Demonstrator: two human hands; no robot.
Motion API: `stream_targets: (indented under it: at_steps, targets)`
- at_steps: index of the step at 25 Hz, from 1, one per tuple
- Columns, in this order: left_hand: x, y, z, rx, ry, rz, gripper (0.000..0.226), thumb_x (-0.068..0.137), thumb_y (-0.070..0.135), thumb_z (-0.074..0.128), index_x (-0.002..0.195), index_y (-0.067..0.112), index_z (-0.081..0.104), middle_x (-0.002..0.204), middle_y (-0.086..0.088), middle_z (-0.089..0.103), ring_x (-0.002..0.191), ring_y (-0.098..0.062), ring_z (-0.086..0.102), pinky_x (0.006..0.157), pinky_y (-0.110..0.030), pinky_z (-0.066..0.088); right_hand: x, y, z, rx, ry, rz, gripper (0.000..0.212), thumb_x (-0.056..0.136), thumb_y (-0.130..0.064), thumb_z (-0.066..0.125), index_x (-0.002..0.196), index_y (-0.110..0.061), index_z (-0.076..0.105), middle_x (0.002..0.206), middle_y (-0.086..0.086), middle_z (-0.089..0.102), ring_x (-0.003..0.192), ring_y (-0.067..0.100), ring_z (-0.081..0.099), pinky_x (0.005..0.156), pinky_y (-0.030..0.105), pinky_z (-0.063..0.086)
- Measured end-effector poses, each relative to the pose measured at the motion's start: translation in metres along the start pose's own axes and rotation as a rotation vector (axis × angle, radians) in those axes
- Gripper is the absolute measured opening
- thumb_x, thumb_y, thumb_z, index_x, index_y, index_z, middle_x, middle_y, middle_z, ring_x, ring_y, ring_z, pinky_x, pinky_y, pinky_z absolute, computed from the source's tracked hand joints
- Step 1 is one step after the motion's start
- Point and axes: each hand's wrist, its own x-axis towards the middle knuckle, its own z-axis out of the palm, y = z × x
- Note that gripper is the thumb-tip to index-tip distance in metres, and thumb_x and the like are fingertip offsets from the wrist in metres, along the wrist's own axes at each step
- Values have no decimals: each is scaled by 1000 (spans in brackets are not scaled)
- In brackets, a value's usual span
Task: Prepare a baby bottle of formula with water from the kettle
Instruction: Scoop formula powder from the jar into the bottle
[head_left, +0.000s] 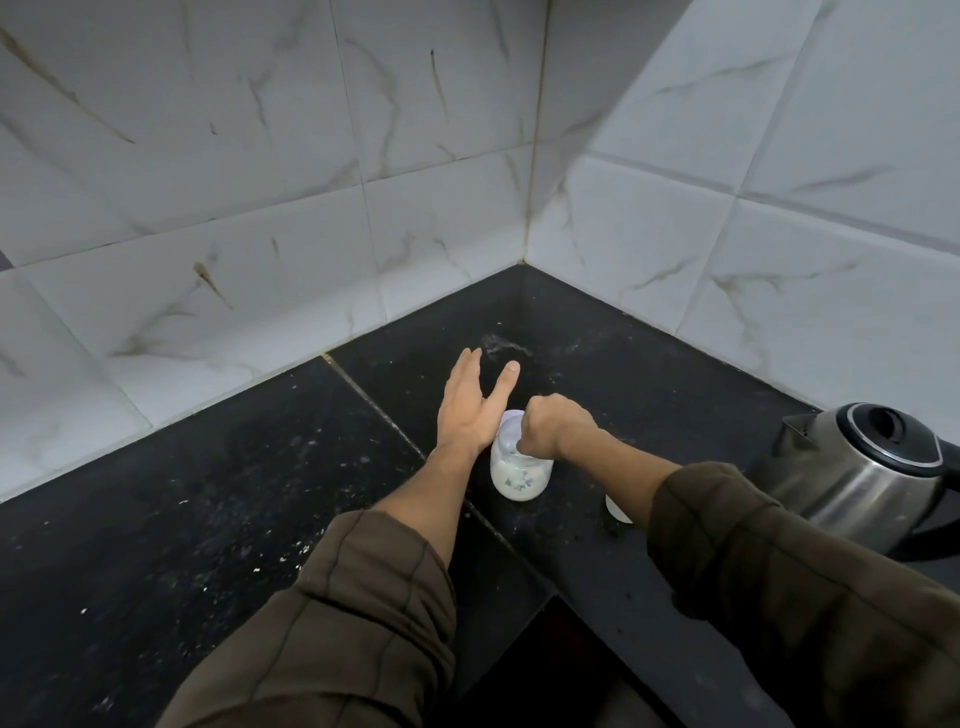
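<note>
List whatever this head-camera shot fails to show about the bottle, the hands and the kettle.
- Bottle top: hidden in the head view by the right hand, so what sits on its mouth is unclear.
- Right hand's fingers: curled under, so what they grip cannot be told.
- Left hand: flat beside the bottle; contact cannot be told.
- Small white object: mostly covered by the right sleeve.
- Kettle: handle cut off by the frame's right edge.

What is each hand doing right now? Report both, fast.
Left hand: open, fingers spread, its edge against the side of the baby bottle.
Right hand: closed in a fist over the bottle's top; what it grips is hidden.
</note>
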Motion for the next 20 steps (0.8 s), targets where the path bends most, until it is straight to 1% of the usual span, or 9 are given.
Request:
stream_targets:
  at_steps: [4, 5, 7, 9, 11, 13, 15, 17, 20]
  targets:
    - [4, -3, 4, 28, -16, 3, 88, 94, 78, 43, 164, 26, 28, 173, 7, 16, 159, -15, 14, 127, -47, 22, -5, 2, -4, -71, -24, -40, 29, 92, -41, 65, 92, -15, 53, 82, 0, 55, 84, 23, 62, 69, 34, 51]
    - [5, -2, 4, 32, -19, 2, 86, 95, 76, 44, 164, 26, 28, 173, 7, 15, 159, -15, 14, 127, -46, 22, -5, 3, -6, -78, -32, -48, 29, 92, -41, 65, 90, -15, 53, 81, 0, 55, 83, 23, 62, 69, 34, 51]
    - [4, 0, 6, 37, -23, 4, 85, 96, 75, 44, 164, 26, 28, 173, 7, 15, 159, -15, 13, 127, -46, 21, -5, 5, -9, -87, -47, -64, 30, 92, -39, 64, 79, -15, 51, 78, 0, 56, 80, 22, 62, 68, 34, 51]
    - [4, 2, 6, 44, -22, 10, 85, 96, 75, 43, 164, 26, 27, 173, 7, 14, 159, -16, 13, 126, -46, 20, -6, 6, -12, -80, -51, -81, 30, 91, -36, 64, 72, -17, 49, 75, 1, 57, 76, 22, 61, 67, 34, 52]
    - [4, 5, 7, 43, -18, 22, 85, 97, 74, 43, 164, 25, 28, 173, 6, 15, 159, -16, 13, 126, -45, 19, -8, 10, -18, -27, -24, -96, 27, 87, -31, 65, 69, -16, 54, 72, 2, 60, 74, 24, 64, 67, 36, 54]
    - [3, 12, 8, 62, -8, 43, 82, 99, 72, 41, 164, 24, 28, 173, 4, 16, 159, -17, 14, 126, -44, 19, -12, 16, -27, 64, 24, -114, 22, 84, -28, 65, 66, -16, 62, 71, 2, 65, 75, 25, 68, 68, 38, 58]
    - [1, 22, 11, 92, 4, 82, 78, 101, 69, 38, 164, 23, 29, 173, 2, 19, 159, -18, 16, 126, -45, 20, -19, 25, -40, 144, 94, -131, 20, 84, -30, 64, 67, -20, 70, 74, 0, 71, 76, 22, 69, 72, 39, 61]
    - [-1, 36, 16, 102, 17, 131, 72, 104, 64, 36, 163, 22, 31, 171, 1, 23, 157, -18, 21, 126, -44, 23, -28, 36, -52, 190, 202, -121, 23, 84, -32, 62, 65, -23, 69, 75, -2, 72, 76, 20, 68, 73, 38, 60]
    - [-5, 63, 34, 108, 13, 218, 63, 108, 56, 34, 161, 21, 36, 169, 1, 30, 155, -17, 26, 126, -42, 25, -43, 61, -69, 232, 372, -33, 26, 85, -34, 59, 61, -24, 65, 74, -4, 69, 76, 21, 65, 69, 35, 55]
